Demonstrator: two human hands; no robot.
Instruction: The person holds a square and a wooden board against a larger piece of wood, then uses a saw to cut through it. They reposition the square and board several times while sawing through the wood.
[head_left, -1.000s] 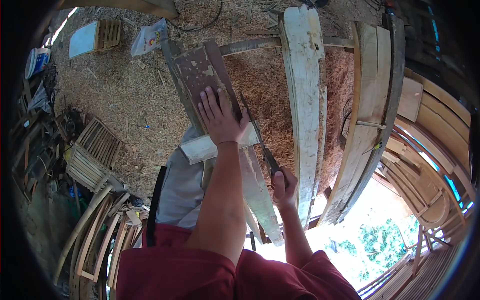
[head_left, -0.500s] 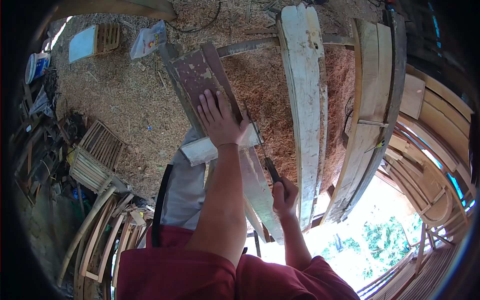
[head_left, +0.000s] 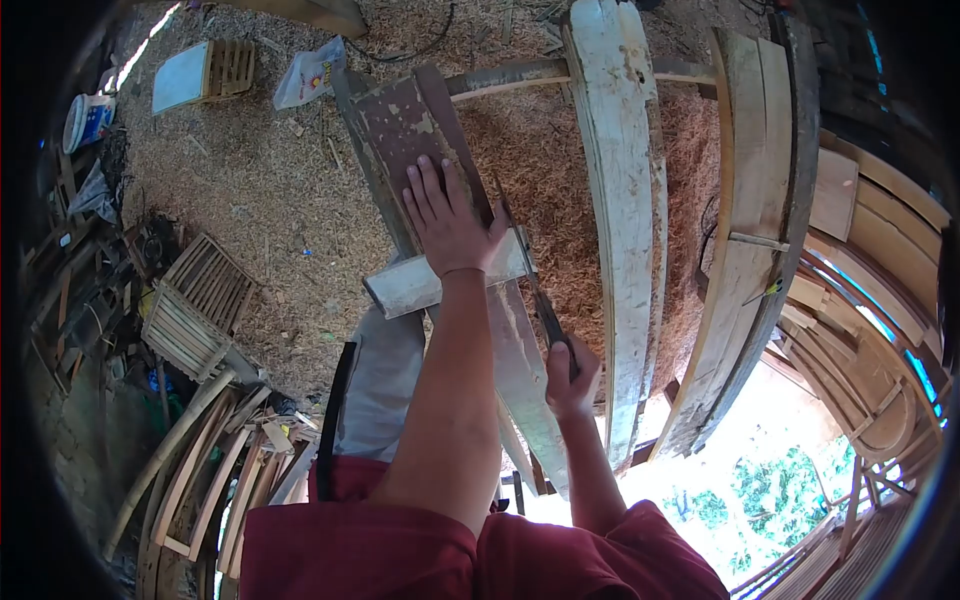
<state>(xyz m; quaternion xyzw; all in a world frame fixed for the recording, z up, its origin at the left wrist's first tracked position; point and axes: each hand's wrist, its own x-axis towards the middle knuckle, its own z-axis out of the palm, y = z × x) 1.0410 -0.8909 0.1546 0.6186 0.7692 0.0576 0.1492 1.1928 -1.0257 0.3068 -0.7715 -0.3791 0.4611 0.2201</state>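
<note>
My left hand lies flat with fingers spread on a worn brown board with peeling paint. Under its heel and wrist is a short whitish piece of wood, set crosswise. My right hand is wrapped round the dark handle of a handsaw. The narrow blade points away from me and stands at the right end of the whitish piece, close to my left thumb. How deep the teeth sit in the wood cannot be seen. A long pale plank runs beneath toward me.
A long white-painted beam stands to the right, with curved planks beyond it. Wood shavings cover the ground. A slatted wooden piece and a plastic bag lie at left. Curved wooden parts are stacked lower left.
The whole view has shifted slightly, so most things appear a little further right and higher. My left hand remains on the board, and my right hand still grips the saw at the wood's end.
</note>
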